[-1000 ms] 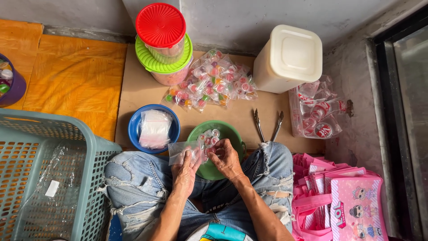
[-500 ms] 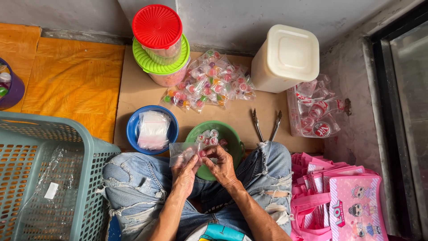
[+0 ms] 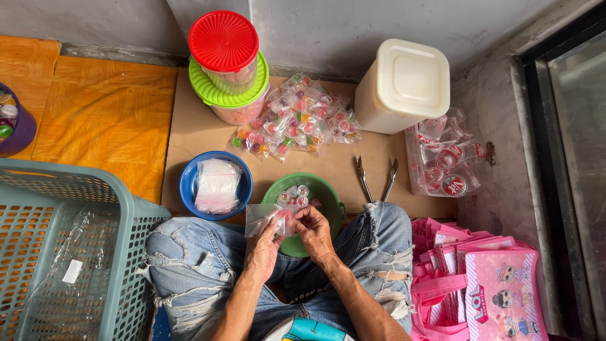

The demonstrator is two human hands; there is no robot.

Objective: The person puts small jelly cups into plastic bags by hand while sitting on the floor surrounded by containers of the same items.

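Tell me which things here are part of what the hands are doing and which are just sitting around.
In use:
left hand and right hand, both gripping the small clear plastic bag
round green plastic bowl of small candies
round blue bowl of empty clear bags
pile of filled candy bags

Lying about:
metal tongs
teal plastic basket
white lidded tub
pink printed bags

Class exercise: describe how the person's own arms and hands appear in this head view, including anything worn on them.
Both forearms are bare, with no sleeves reaching them. The left hand and right hand wear no gloves, and no rings, watch or bracelet can be made out. Each forearm narrows toward the wrist. Fingers look short and sturdy.
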